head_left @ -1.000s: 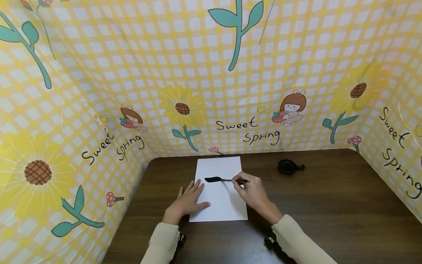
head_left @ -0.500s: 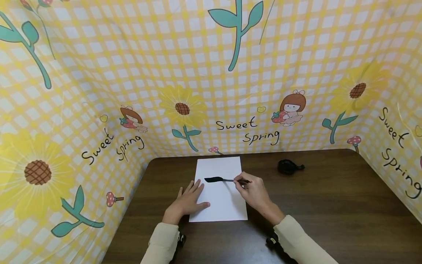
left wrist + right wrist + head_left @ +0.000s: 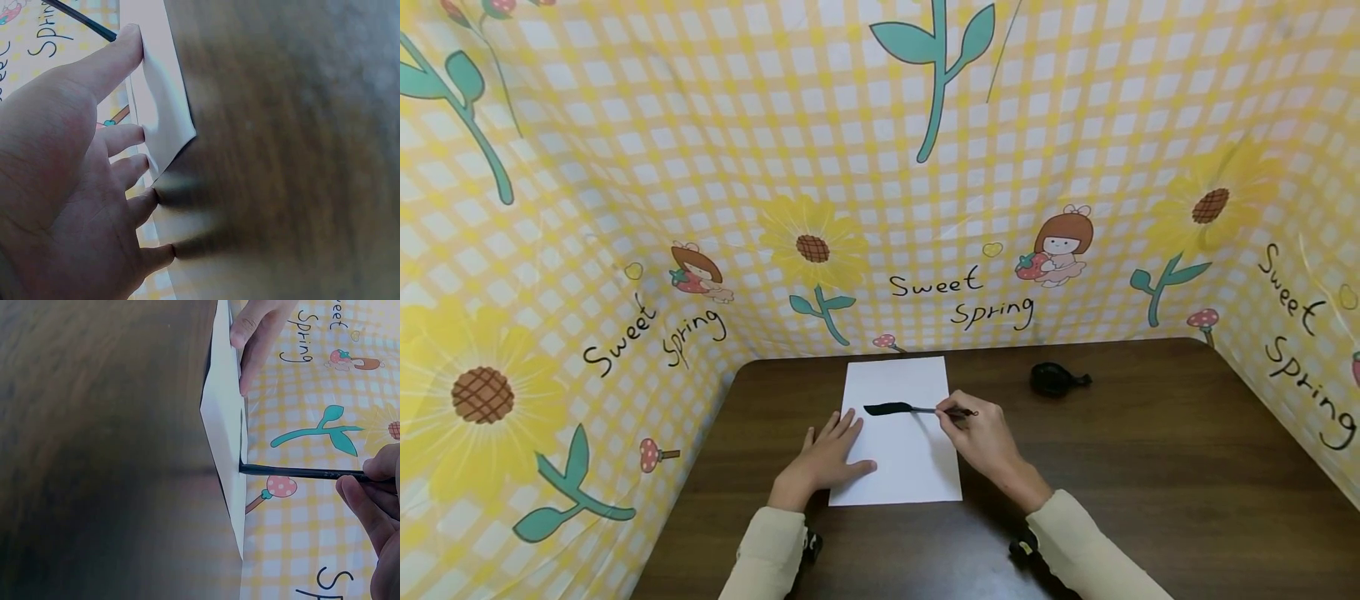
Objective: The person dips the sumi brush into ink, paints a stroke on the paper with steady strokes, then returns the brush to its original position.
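room: table [image 3: 1210, 475], right of right grip [image 3: 981, 432] | obstacles: black object [image 3: 1054, 379], fabric wall [image 3: 958, 196] behind

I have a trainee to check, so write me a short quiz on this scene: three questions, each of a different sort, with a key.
1. True or false: the left hand is a fist held clear of the paper.
2. What does the right hand hold? A) nothing; B) a brush; C) scissors.
3. Fill in: in the head view, the black object rests on the table to the ____ of the paper.

Key:
1. False; the left hand is spread and touches the paper.
2. B.
3. Right.
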`<state>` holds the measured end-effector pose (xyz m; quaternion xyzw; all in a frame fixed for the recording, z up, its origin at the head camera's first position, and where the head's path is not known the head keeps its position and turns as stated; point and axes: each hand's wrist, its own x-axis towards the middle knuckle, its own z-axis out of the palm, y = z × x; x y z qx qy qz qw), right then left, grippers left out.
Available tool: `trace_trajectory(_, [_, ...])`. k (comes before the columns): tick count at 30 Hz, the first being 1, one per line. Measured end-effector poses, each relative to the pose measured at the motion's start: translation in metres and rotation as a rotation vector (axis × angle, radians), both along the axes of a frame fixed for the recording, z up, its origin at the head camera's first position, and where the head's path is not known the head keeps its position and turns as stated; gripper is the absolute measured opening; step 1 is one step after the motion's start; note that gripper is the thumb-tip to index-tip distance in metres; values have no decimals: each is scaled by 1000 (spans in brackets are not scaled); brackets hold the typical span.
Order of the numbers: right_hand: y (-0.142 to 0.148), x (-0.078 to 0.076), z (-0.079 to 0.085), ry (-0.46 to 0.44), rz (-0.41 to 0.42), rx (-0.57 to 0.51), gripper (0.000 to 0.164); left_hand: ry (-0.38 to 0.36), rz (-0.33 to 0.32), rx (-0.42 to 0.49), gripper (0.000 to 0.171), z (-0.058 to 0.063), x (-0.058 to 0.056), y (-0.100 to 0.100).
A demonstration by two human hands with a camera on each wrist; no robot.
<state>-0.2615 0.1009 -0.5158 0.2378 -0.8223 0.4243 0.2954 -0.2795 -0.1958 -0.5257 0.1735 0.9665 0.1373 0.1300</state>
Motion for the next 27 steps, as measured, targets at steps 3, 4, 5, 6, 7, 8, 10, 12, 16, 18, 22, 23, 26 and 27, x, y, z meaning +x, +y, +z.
trace_trajectory(3, [1, 0, 0, -1, -2, 2, 12, 2, 3, 9, 90, 1, 1, 0])
trace_trajectory(4, [1, 0, 1, -1, -3, 3, 12, 0, 5, 10, 90, 2, 2, 1])
trace_trajectory(5, [1, 1, 1, -4, -4, 4, 13, 0, 6, 11, 90, 2, 2, 1])
trace_trajectory(6, [1, 1, 1, -2, -4, 4, 13, 0, 7, 11, 90, 3, 3, 1])
trace_trajectory(7, [1, 1, 0, -1, -5, 3, 13, 1, 8, 18, 90, 3, 3, 1])
trace_trajectory(8, [2, 1, 0, -2, -3, 3, 13, 1, 9, 18, 90, 3, 4, 1])
trace_trajectory(10, [2, 2, 1, -4, 0, -1, 13, 3, 8, 16, 90, 3, 4, 1])
trace_trajectory(12, [2, 2, 1, -1, -1, -2, 13, 2, 9, 15, 90, 3, 3, 1])
trace_trajectory(16, [4, 3, 2, 7, -6, -3, 16, -2, 9, 14, 90, 2, 2, 1])
trace_trajectory(18, [5, 2, 1, 14, -8, -3, 17, -4, 10, 11, 90, 1, 2, 1])
trace_trajectory(22, [8, 2, 1, 26, -10, -1, 17, 1, 10, 8, 91, 1, 1, 1])
trace_trajectory(23, [9, 2, 1, 28, -12, 2, 17, 0, 9, 3, 91, 1, 1, 1])
trace_trajectory(26, [11, 2, 1, 29, -12, 1, 18, 0, 8, 7, 91, 1, 1, 1])
trace_trajectory(27, [11, 2, 1, 29, -10, -2, 18, -1, 9, 6, 91, 1, 1, 1])
